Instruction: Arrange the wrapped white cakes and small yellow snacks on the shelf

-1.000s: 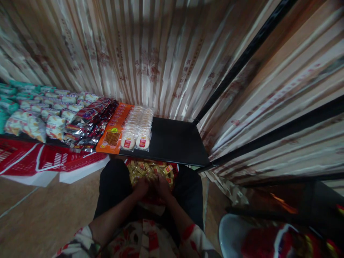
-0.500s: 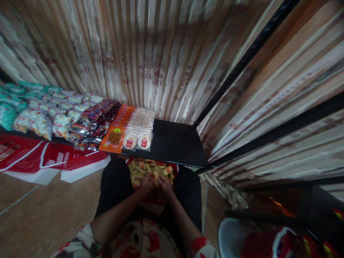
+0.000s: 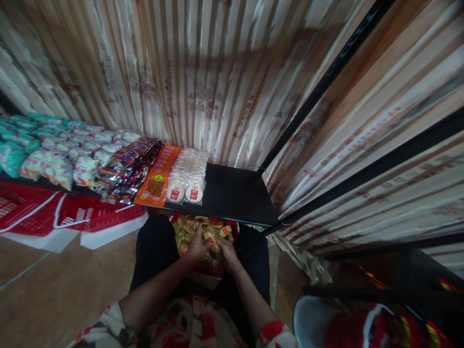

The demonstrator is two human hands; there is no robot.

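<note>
Though small, golden packet (image 3: 210, 239) between hands (image 3: 196, 248) (image 3: 227, 253).

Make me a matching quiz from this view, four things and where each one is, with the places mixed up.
1. Teal bags
2. Orange pack
3. Gold packets
4. Round crackers

A. Between the knees
B. Right end of the row on the shelf
C. Far left of the row
D. Between the dark packs and the crackers

Pairs: 1-C, 2-D, 3-A, 4-B
</note>
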